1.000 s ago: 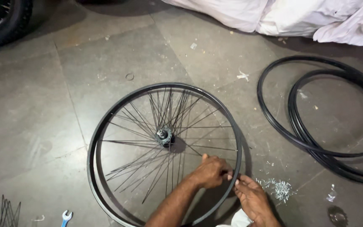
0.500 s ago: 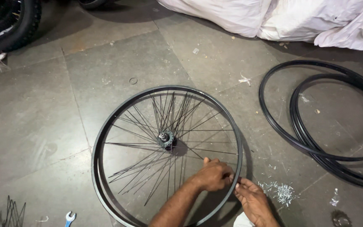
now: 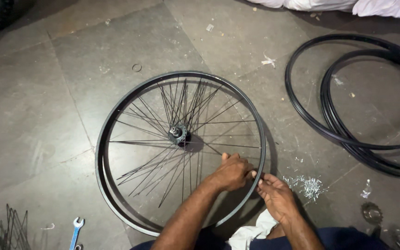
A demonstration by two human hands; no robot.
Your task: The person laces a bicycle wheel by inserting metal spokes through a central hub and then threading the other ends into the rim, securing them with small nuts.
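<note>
Staying pinched on the wheel rim (image 3: 116,115) as before, left hand (image 3: 230,172), right hand (image 3: 276,196), both hands half-closed.

Floor (image 3: 116,51): large grey stone slabs, dusty, scuffed, visible joints. White cloth bundle (image 3: 348,5) along top edge. Dim overhead light, soft shadows. No walls in view.

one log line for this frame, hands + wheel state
left hand: on rim near side, inside | right hand: pinching at rim, outside | wheel: flat on floor, spokes loose | small silver parts pile: right of rim
</note>
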